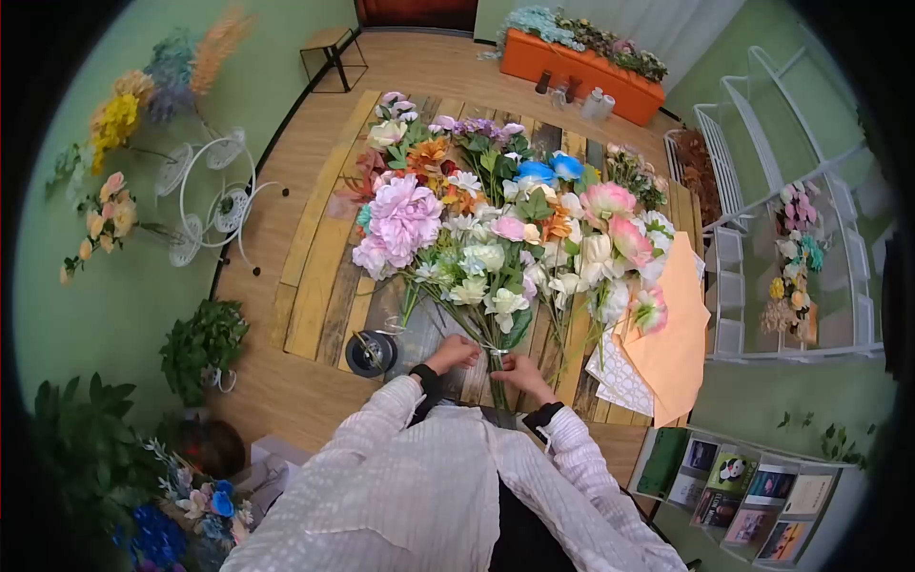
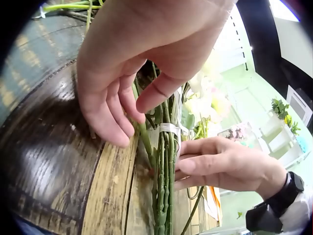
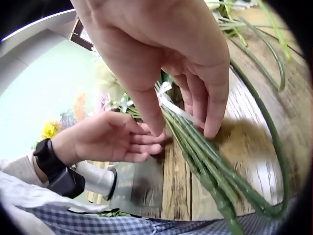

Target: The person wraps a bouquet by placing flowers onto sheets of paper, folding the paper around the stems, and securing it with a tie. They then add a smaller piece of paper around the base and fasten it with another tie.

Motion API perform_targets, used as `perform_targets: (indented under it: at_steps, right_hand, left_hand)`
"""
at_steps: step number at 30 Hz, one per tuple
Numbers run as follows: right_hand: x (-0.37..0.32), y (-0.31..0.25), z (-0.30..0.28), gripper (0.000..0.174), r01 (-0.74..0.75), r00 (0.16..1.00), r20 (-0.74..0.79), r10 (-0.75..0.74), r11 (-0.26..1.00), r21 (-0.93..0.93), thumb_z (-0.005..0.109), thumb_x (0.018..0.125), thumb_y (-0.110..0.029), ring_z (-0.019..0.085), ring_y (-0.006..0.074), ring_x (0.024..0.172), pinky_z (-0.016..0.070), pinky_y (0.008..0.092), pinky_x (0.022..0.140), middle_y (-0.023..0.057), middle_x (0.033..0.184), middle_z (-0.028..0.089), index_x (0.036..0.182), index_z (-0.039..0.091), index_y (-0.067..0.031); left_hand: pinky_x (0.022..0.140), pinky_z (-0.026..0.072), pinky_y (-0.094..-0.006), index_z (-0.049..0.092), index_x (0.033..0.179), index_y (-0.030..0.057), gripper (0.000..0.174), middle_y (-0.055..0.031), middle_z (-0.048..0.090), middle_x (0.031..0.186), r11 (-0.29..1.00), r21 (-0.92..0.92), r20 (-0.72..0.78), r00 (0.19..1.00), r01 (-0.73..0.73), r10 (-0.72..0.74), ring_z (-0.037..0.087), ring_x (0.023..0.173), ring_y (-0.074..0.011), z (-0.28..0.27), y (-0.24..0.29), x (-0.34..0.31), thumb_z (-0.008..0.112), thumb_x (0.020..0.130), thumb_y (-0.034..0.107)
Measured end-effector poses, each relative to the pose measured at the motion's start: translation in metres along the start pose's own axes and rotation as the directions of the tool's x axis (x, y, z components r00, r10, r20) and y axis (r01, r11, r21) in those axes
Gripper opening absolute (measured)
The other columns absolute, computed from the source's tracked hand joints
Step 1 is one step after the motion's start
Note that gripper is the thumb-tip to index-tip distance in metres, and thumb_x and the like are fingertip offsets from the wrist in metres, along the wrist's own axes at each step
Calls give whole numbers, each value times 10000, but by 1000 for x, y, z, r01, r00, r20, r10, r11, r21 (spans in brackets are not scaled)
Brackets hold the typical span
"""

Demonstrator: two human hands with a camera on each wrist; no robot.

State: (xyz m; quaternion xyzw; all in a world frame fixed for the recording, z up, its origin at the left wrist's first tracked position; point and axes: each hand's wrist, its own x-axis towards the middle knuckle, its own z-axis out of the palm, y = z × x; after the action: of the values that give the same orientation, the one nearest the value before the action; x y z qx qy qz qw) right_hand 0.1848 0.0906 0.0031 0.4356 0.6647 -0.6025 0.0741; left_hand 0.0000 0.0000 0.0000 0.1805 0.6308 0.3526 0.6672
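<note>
Hands [image 1: 456,354] [image 1: 523,376] at tied stems [image 2: 165,181] | plank table [image 1: 315,296] | wood floor [image 1: 419,67] | green walls [image 1: 114,296]

Plank table [image 1: 319,272]; flowers [image 1: 508,229], apparently paper [image 1: 672,329]

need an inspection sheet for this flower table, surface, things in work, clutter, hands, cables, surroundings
surface: large table of yellow and dark wooden planks
job's things: bundle of long green stems, narrow white tie around it
clutter: multicoloured flowers spread over the table, peach paper at the right, dark round spool near the left hand
hands: left has loosely curved fingers beside the stems; right hand straddles the bundle at the tie, grip unclear
cables: nothing seen
surroundings: pale green wall, orange rectangular planter, small wooden-topped stool
</note>
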Motion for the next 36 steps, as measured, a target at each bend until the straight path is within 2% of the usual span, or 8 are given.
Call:
perform_targets:
  at_steps: [3,10,21,27,29,33,35,36]
  right_hand:
    - [-10,-1,-6,296,-30,1000,-7,29,973,-231,735,617,-164,474,63,637,385,223,596,-13,688,560,854,604,-43]
    - [-20,-6,22,195,91,993,-79,-84,992,92,641,675,3,507,69,690,403,224,648,-19,718,575,862,603,-33]
    - [-74,-84,25,199,256,902,-324,-285,958,-129,638,721,-157,500,114,568,405,274,542,68,666,587,871,609,-30]
    - [-120,-114,-10,431,278,948,-139,-287,957,-79,582,781,-248,498,161,921,395,272,790,95,1035,535,1106,441,-3]
    - [-138,-112,-17,405,622,663,-397,-635,762,-179,568,792,-226,489,163,973,392,271,802,101,1020,526,1116,449,-13]
    - [-173,-87,-61,338,691,612,-504,-609,722,-35,546,806,-195,559,143,785,436,251,634,75,825,565,1087,485,-17]
    - [-205,-62,-93,301,269,864,-498,-74,904,333,554,793,-215,569,132,592,445,258,539,71,695,602,1052,530,-64]
    - [-205,-37,-101,249,328,718,-693,-73,913,243,556,792,-229,548,123,534,430,254,502,59,620,576,978,552,-64]
  left_hand:
    - [625,474,-239,562,963,8,264,-64,588,836,994,-94,127,991,47,-35,570,707,-126,19,2,0,546,755,170]
    - [744,404,-237,530,1027,0,390,-48,568,921,966,-202,278,937,-159,212,518,846,-113,6,29,-31,613,744,255]
    - [786,388,-253,540,1014,-3,336,-37,547,1008,988,-69,200,968,-140,151,506,884,-132,12,117,-78,600,748,193]
    - [562,417,-229,504,987,-5,250,-53,557,860,956,-190,111,963,-223,247,526,685,-107,4,108,-48,564,768,101]
    - [561,413,-230,511,963,-9,221,-40,560,815,921,-278,151,935,-272,322,528,679,-109,22,125,-57,564,775,95]
    - [513,337,-175,513,982,85,219,55,507,847,879,-368,-61,951,-303,302,445,673,-31,31,139,-48,560,768,74]
    - [531,351,-172,492,1016,76,263,38,511,866,871,-362,22,931,-333,365,453,679,-42,51,150,-50,571,765,76]
    - [524,348,-175,495,996,72,247,36,509,853,868,-344,8,924,-357,383,450,665,-45,60,152,-46,578,764,81]
